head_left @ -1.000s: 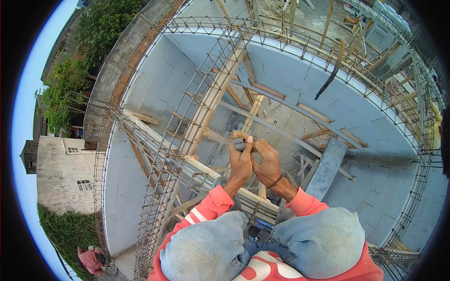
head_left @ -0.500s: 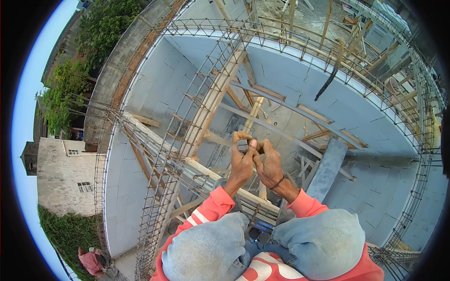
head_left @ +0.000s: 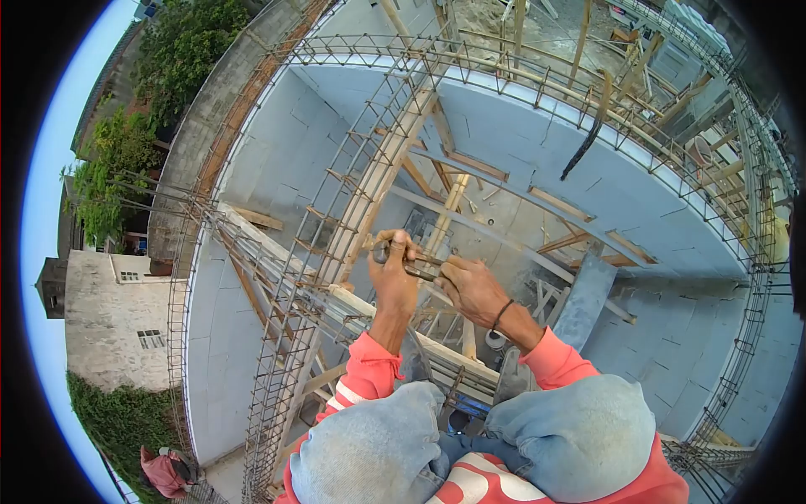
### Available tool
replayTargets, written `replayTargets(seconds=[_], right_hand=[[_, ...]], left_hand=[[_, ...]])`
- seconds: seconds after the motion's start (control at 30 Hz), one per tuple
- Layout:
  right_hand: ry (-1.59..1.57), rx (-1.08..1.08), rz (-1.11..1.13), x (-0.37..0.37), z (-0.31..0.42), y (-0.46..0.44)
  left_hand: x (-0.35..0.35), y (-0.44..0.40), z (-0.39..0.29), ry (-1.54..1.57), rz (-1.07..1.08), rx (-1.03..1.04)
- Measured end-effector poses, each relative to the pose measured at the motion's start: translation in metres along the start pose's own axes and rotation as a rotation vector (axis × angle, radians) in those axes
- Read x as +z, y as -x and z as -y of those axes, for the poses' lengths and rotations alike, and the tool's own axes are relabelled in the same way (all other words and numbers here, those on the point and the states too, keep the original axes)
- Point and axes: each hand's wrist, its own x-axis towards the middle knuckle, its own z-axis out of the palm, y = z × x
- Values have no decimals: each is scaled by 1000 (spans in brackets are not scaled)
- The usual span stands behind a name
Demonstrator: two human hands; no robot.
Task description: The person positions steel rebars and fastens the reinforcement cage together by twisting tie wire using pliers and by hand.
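Note:
In the head view, my left hand (head_left: 393, 281) is closed around one end of a short, dark, thin rod-like piece (head_left: 421, 273). Part of the same dark piece shows at the left side of that fist. My right hand (head_left: 480, 290), with a dark band at the wrist, has its fingers closed at the other end. Its exact kind cannot be made out. Both hands are raised above my bent knees (head_left: 579, 437). Beyond the left hand runs a timber beam (head_left: 382, 181) beside a long rebar cage (head_left: 336, 181).
Below lies a deep room with grey block walls (head_left: 520, 126), timber props and a grey plank (head_left: 585, 294). Rebar cages (head_left: 743, 353) top the walls. Planks (head_left: 457, 357) cross just under my hands. A person in a red top (head_left: 164, 470) is at lower left.
My hands have moved apart from fingertips together; the left went left and the right slightly right. The dark rod-like piece now shows between them.

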Motion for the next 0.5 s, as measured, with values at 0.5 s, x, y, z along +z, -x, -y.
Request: replayTargets(seconds=[0.5], right_hand=[[-37,-1,-21,-4,7,9]], left_hand=[[-42,-23,-23,241,49,-76]])
